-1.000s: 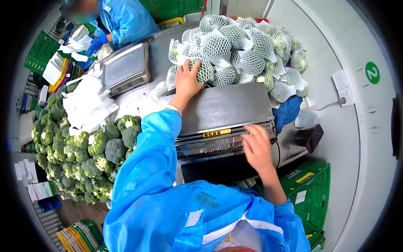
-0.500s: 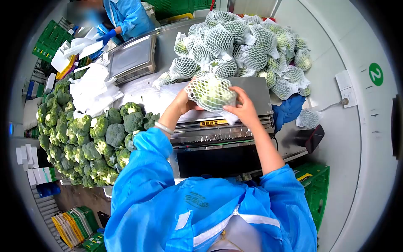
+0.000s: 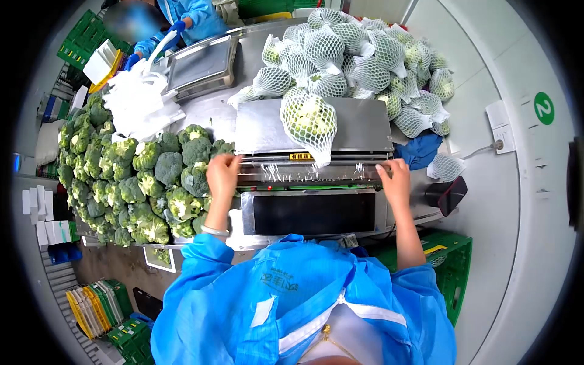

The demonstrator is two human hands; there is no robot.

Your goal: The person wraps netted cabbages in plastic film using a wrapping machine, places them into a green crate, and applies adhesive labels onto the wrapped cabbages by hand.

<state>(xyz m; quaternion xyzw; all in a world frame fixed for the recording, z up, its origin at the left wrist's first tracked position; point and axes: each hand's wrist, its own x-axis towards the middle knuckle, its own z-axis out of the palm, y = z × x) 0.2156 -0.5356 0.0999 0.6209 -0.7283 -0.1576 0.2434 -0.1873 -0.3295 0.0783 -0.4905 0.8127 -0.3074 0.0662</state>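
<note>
One net-wrapped vegetable [image 3: 308, 120], pale green under white mesh, lies on the metal top [image 3: 365, 125] of the wrapping machine, its net tail hanging over the front edge. My left hand [image 3: 224, 176] is at the left end of the roller with clear film [image 3: 277, 173], its fingers closed together; whatever they pinch is too small to make out. At the roller's right end my right hand [image 3: 395, 176] has thumb and fingers pinched at the film's edge, and what lies between them cannot be made out. Below the roller is a dark flat plate [image 3: 314, 213]. Neither hand touches the netted vegetable.
Many netted vegetables [image 3: 368, 73] are piled behind the machine. Broccoli heads [image 3: 131, 188] are heaped at left, beside white nets [image 3: 143, 100] and a scale [image 3: 201, 67]. A co-worker in blue gloves [image 3: 176, 29] is at upper left. A green crate [image 3: 441, 267] stands lower right.
The netted vegetable was taken from the pile, held in both hands, and now lies released on the machine top. Both hands have moved apart and down to the roller's ends.
</note>
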